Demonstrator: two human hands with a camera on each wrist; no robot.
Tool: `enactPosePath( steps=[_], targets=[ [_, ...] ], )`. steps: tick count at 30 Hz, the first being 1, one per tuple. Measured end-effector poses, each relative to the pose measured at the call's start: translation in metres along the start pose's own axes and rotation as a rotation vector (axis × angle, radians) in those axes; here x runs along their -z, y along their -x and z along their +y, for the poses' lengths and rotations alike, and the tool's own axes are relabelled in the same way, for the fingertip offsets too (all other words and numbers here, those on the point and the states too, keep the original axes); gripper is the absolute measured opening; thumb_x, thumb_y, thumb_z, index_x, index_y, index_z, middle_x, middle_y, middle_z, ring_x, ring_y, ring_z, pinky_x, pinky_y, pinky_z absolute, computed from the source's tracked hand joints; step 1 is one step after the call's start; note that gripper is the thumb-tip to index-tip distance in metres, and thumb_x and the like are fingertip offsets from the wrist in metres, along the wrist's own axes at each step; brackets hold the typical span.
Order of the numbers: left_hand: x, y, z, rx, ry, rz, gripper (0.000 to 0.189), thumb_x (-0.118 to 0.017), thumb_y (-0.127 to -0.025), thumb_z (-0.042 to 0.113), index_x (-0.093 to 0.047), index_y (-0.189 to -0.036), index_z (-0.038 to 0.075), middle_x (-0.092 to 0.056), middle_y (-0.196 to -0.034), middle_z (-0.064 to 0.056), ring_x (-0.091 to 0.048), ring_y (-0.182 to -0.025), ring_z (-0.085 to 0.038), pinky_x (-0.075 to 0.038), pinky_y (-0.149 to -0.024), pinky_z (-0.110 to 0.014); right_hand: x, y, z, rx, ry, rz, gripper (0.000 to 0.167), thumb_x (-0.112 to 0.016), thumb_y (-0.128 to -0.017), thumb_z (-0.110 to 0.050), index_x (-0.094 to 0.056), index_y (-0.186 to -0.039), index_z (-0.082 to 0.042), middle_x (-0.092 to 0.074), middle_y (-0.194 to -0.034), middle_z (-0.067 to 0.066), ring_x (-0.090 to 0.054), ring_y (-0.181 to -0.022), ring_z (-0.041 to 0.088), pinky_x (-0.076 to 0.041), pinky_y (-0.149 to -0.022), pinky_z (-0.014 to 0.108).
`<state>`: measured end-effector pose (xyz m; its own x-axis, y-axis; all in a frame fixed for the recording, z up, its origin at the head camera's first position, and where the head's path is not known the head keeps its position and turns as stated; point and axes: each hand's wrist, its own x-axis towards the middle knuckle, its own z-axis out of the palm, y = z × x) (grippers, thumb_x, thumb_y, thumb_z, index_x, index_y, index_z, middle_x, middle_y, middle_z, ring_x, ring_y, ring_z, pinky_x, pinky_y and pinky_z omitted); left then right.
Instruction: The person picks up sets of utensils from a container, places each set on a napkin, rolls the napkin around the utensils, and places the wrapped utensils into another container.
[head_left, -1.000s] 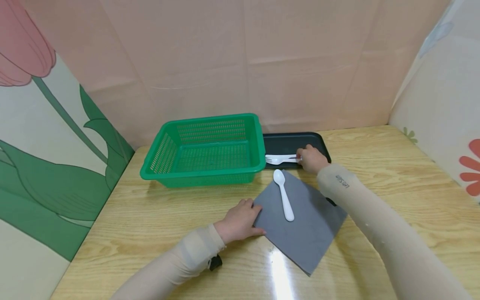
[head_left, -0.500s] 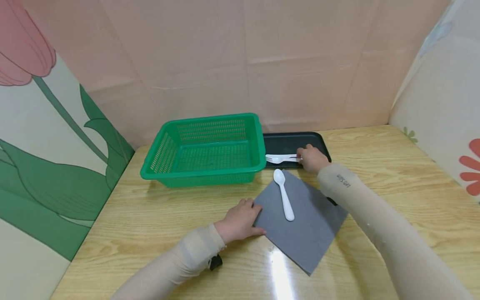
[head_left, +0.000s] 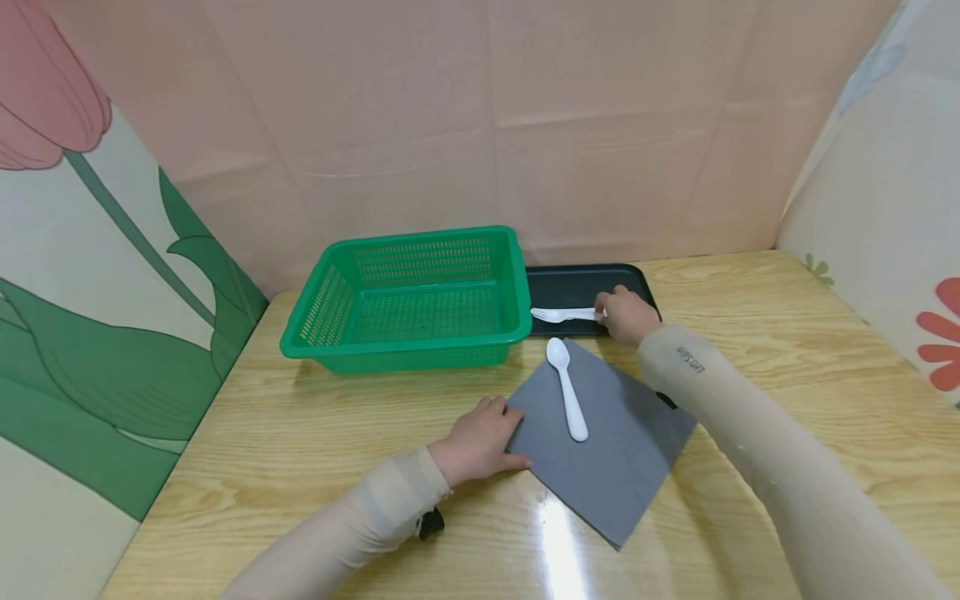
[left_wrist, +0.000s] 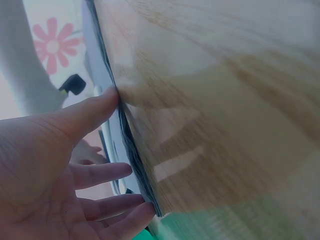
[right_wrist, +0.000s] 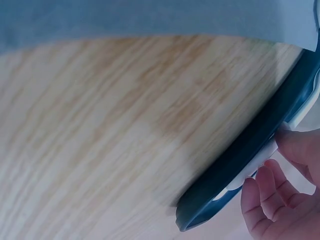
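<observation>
My right hand pinches the handle end of a white plastic fork over the black tray. In the right wrist view, thumb and fingers close on a white handle beside the tray wall. My left hand rests at the left corner of a folded grey napkin. Its thumb and fingers are spread, with fingertips touching the napkin's layered edge in the left wrist view. A white plastic spoon lies lengthwise on the napkin, bowl towards the tray.
A green plastic basket stands left of the tray and covers its left end. The wooden table runs back to a pink cloth wall. Patterned panels flank both sides.
The white pieces at my right hand, which showed a dark gap between them, now line up as one shape with the fork's tines leftward. My left hand, the napkin and the spoon stay put.
</observation>
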<state>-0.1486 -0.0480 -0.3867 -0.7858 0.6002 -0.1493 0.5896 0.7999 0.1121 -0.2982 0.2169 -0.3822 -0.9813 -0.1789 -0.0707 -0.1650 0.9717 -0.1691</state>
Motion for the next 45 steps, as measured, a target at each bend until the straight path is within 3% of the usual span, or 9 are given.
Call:
enactPosePath(
  steps=[45],
  targets=[
    [0.000, 0.000, 0.000, 0.011, 0.023, -0.013, 0.065, -0.065, -0.083, 0.049, -0.052, -0.129, 0.006, -0.055, -0.119, -0.012, -0.052, -0.106, -0.020, -0.049, -0.086, -0.029, 0.010, 0.003, 0.012, 0.076, -0.003, 0.044, 0.014, -0.056, -0.091, -0.009, -0.059, -0.101, -0.001, -0.051, -0.097, 0.020, -0.051, -0.084, 0.030, -0.046, -0.074, 0.044]
  ],
)
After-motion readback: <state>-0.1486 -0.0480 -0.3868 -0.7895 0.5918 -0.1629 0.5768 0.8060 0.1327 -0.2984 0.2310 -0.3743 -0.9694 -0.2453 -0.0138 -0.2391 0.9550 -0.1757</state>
